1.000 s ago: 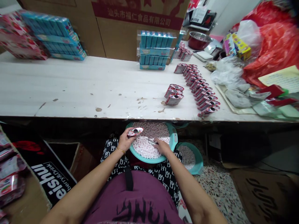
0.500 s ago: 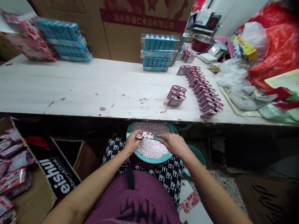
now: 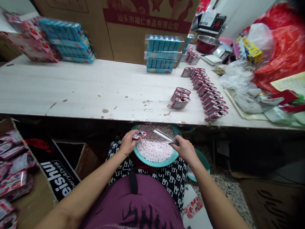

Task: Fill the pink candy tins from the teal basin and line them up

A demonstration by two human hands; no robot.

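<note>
A teal basin (image 3: 154, 164) full of small white-pink candies (image 3: 154, 151) rests at my lap, just below the table edge. Over its left rim, my left hand (image 3: 128, 142) holds a small red-and-white container (image 3: 139, 135) with a dark round opening facing up. My right hand (image 3: 184, 147) grips a shiny metal scoop (image 3: 164, 136) above the candies, its tip pointing up and left, apart from the container. No candies show on the scoop. On the table, similar containers stand in a long row (image 3: 209, 95) and a short group (image 3: 181, 98).
The white table (image 3: 83, 89) crosses the view, with blue packs (image 3: 160, 54) by a big cardboard box (image 3: 128, 38). Plastic bags (image 3: 235, 76) and a red bowl (image 3: 207, 44) lie at right. An open carton (image 3: 44, 197) of red packets is at lower left.
My left hand with the container has moved left and slightly up. The right hand has drawn the scoop rightward, away from the container. Candies no longer show at the container's opening or on the scoop.
</note>
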